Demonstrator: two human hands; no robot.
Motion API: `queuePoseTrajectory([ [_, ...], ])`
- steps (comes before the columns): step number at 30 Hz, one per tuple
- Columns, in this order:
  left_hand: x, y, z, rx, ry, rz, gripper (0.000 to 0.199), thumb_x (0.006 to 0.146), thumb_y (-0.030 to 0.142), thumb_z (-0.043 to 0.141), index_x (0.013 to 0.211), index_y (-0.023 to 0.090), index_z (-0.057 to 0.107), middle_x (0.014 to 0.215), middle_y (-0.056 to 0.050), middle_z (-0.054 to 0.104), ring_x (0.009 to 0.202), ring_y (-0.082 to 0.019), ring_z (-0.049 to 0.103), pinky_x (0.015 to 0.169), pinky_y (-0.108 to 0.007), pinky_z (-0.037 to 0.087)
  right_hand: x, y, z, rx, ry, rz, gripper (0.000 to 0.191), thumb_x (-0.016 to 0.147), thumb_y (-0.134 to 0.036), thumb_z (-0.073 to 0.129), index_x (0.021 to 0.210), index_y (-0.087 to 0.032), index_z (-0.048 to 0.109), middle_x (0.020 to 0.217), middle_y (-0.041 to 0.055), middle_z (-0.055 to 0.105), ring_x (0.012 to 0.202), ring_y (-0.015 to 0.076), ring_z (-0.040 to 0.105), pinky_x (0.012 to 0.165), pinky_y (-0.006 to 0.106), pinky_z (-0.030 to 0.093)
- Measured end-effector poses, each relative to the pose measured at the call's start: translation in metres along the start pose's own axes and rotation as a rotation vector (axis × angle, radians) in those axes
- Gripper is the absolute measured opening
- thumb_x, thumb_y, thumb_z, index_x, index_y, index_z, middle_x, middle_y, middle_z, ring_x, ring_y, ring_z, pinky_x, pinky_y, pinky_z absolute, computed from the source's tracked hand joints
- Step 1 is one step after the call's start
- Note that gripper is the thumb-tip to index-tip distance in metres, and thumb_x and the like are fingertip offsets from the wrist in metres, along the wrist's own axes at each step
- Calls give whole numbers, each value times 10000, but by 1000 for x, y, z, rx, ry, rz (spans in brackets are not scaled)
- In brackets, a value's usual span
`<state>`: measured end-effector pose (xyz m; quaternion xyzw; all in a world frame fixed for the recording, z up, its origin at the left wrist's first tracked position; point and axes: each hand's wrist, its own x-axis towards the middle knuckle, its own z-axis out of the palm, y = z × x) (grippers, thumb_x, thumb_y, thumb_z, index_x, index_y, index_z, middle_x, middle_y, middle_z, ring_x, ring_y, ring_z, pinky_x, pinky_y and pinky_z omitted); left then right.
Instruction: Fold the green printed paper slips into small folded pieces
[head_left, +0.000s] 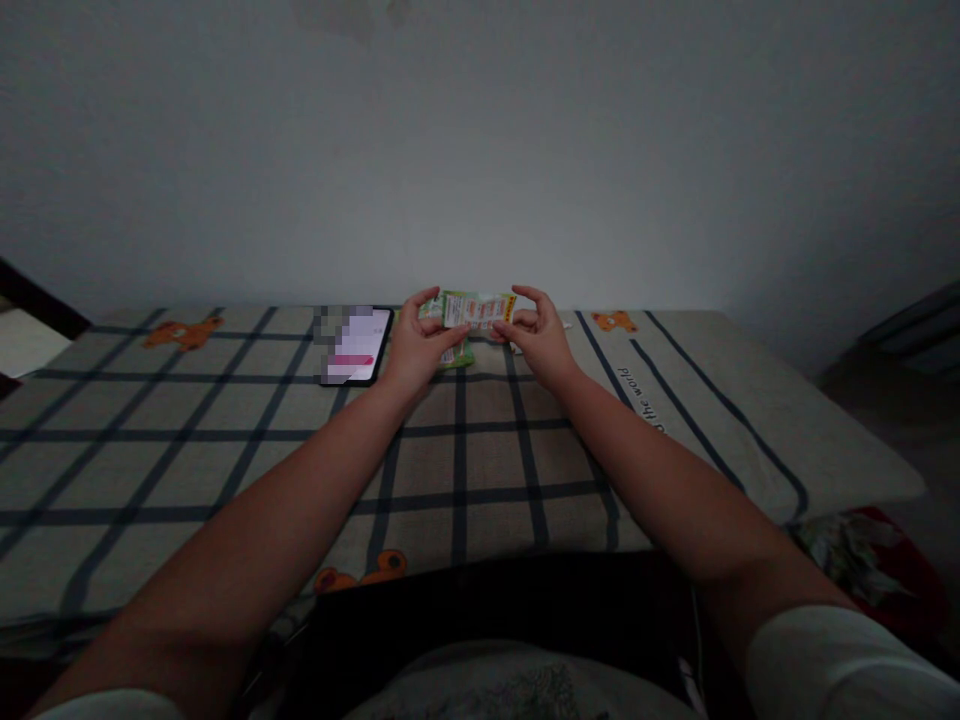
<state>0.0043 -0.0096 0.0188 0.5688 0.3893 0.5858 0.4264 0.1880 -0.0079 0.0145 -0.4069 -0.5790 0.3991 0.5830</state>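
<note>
A small printed packet (478, 309), whitish with red patches, green edges and a yellow strip at its right end, is held up flat above the table. My left hand (417, 345) pinches its left end between thumb and fingers. Its right end is pinched by my right hand (541, 342). Behind and below my left hand lies another green packet (459, 355), partly covered by the hand. Something small and white on the cloth shows past my right hand, mostly hidden.
A phone (358, 345) with a lit screen lies left of my hands. The checked tablecloth (465, 460) with bear prints covers the table, which meets a grey wall (480, 150) at the back. A red container (892, 560) stands low beyond the right edge.
</note>
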Motion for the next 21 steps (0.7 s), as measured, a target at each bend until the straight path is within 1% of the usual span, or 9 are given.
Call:
queuePoseTrajectory([
  [3,1,1,0,-12,11,23,707,731,193,756,1340,213,397,994,-67,722,918,-218,734,847,-369,590,1,1,1,55,-6,6,670,690,-431,816,1263,-279,505,976,27,742,813,166,708,872,357,577],
  [6,3,0,-2,-19,12,44,698,731,198,748,1332,212,394,997,-65,721,928,-216,732,859,-370,585,3,4,2,89,-81,36,473,675,-458,816,1042,-223,634,956,39,752,823,168,706,873,369,581],
  [8,4,-1,-3,-2,1,43,694,735,201,741,1335,218,392,984,-58,720,924,-218,732,857,-371,584,4,6,1,90,-135,45,363,697,-472,796,899,-192,683,898,51,753,800,169,706,867,376,583],
  [9,5,-1,-3,5,-4,42,695,737,201,738,1338,220,390,975,-54,719,920,-217,732,854,-370,584,4,7,1,90,-148,43,335,711,-473,786,857,-184,698,863,55,751,781,168,705,861,379,583],
  [12,4,-3,-4,9,-17,50,705,735,208,741,1343,222,386,926,-37,717,874,-207,733,820,-351,584,4,7,-1,60,-156,33,307,737,-474,773,804,-179,717,811,62,748,730,160,697,824,378,584],
  [14,4,-2,-4,33,-36,69,725,724,221,761,1346,223,389,875,-25,712,810,-197,728,755,-318,578,4,5,-3,-7,-150,11,324,743,-498,763,775,-180,714,788,61,746,703,157,685,778,361,579],
  [17,3,-1,-6,93,-58,115,757,709,214,781,1358,228,390,787,3,688,704,-176,701,644,-264,541,3,2,-4,-161,-127,-61,357,741,-533,748,740,-179,706,730,47,734,663,152,655,692,320,551],
  [19,2,2,-8,134,-74,143,753,713,196,774,1362,227,394,764,13,676,648,-157,678,600,-241,512,2,0,-4,-250,-118,-109,359,743,-533,742,730,-176,706,701,41,722,636,145,625,636,298,520],
  [21,1,4,-11,175,-98,169,725,729,176,750,1363,223,402,780,10,678,606,-134,656,575,-226,490,0,-3,-4,-330,-115,-159,346,748,-515,739,731,-171,710,680,37,708,609,138,589,584,281,481],
])
